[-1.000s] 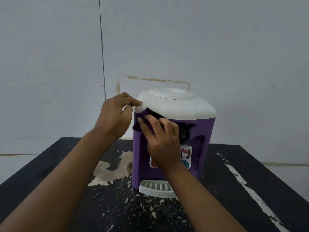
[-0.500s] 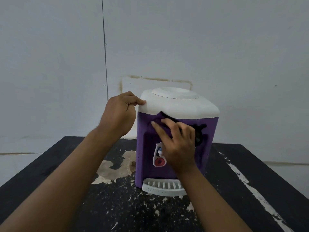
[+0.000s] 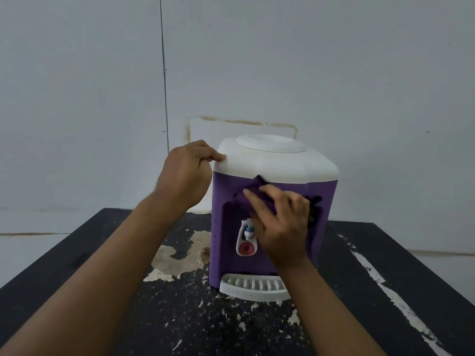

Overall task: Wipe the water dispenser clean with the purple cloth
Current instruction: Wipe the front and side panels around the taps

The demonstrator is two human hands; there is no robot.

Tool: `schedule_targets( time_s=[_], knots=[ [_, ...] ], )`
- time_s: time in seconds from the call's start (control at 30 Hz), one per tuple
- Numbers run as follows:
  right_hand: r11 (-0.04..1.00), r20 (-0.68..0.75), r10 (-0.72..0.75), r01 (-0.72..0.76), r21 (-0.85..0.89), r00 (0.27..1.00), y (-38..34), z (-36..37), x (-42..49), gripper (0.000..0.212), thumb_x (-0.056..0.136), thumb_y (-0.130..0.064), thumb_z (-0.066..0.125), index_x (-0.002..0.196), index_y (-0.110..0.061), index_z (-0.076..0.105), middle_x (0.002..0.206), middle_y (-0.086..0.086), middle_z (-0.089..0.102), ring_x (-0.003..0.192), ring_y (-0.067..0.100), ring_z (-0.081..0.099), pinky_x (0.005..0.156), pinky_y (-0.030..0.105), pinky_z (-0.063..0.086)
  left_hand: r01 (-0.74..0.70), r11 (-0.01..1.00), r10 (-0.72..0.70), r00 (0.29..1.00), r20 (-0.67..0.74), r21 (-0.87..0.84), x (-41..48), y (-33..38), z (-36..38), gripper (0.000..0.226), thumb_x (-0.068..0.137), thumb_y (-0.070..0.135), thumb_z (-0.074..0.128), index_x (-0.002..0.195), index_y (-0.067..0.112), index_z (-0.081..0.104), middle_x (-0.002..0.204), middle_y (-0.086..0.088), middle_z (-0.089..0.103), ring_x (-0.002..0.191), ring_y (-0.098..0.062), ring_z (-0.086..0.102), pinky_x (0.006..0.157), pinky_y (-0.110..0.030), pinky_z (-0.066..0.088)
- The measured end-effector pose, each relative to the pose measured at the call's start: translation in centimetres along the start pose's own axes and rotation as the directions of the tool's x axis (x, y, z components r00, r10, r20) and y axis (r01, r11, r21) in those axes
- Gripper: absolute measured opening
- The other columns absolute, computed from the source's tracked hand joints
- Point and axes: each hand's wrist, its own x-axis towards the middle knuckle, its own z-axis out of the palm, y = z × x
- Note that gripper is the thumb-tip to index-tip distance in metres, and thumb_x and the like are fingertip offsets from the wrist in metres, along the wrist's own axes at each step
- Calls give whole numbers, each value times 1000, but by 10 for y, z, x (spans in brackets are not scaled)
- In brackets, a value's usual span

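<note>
We see a scuffed black table (image 3: pixel 77 265) with the water dispenser (image 3: pixel 272 170) upright on it, white top, purple body. Left hand (image 3: pixel 183 173) is at the top's left corner, fingers curled, gripping the edge. Right hand (image 3: pixel 282 224) lies flat on the upper front, fingers straight and slightly spread, pressing the purple cloth (image 3: pixel 253 187) to the body just under the white top. Slatted drip tray (image 3: pixel 253 289) sits at the base, red tap (image 3: pixel 246 248) just left of the right hand

I'm pressing matt purple cloth (image 3: pixel 254 187) on the smooth, probably plastic water dispenser (image 3: pixel 277 167); the table (image 3: pixel 411 253) is showing rough, flaking paint.
</note>
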Motion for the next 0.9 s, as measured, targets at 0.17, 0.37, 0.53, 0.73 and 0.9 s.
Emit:
schedule_targets(
  time_s=[0.17, 0.37, 0.53, 0.73, 0.9],
  knots=[
    [999, -19, 32, -31, 41, 999, -27, 18, 41, 25, 109, -15, 64, 128, -16, 81, 120, 9, 75, 105, 30, 53, 86, 45, 42, 23, 999, -23, 1000, 2, -26, 1, 2, -1, 54, 87, -8, 35, 104, 8, 85, 104, 5, 73, 95, -4, 64, 83, -4, 45],
    [960, 151, -276, 264, 96, 949, -43, 31, 10, 28, 106, -16, 63, 130, -15, 78, 128, 7, 74, 110, 29, 61, 95, 45, 45, 39, 999, -39, 999, -8, 5, 2, 4, -1, 62, 80, 8, 29, 104, 12, 85, 102, 11, 70, 97, -6, 61, 89, -12, 47],
    [992, 80, -119, 115, 51, 990, 4, 3, -27, 29, 94, -13, 78, 122, -20, 84, 118, 8, 79, 100, 30, 62, 84, 45, 47, 34, 999, -35, 999, -2, -20, 0, 4, -2, 66, 76, 6, 26, 106, 12, 85, 106, 4, 76, 101, -12, 66, 95, -26, 52],
    [991, -22, 87, -84, 100, 996, 10, -1, 9, 23, 105, -17, 75, 126, -15, 84, 112, 12, 77, 97, 31, 63, 78, 44, 45, 45, 999, -45, 999, -6, 6, 0, 2, -1, 63, 81, -18, 36, 107, 12, 85, 107, 4, 75, 101, -11, 65, 90, -12, 49],
    [997, 21, -83, 82, 6, 996, -26, 19, 25, 22, 106, -15, 69, 121, -19, 83, 116, 7, 77, 95, 32, 65, 81, 44, 42, 22, 999, -22, 1000, 15, 35, 2, 2, -3, 63, 82, -19, 37, 107, 12, 85, 108, 4, 75, 106, -18, 68, 98, -33, 55]
  ],
)
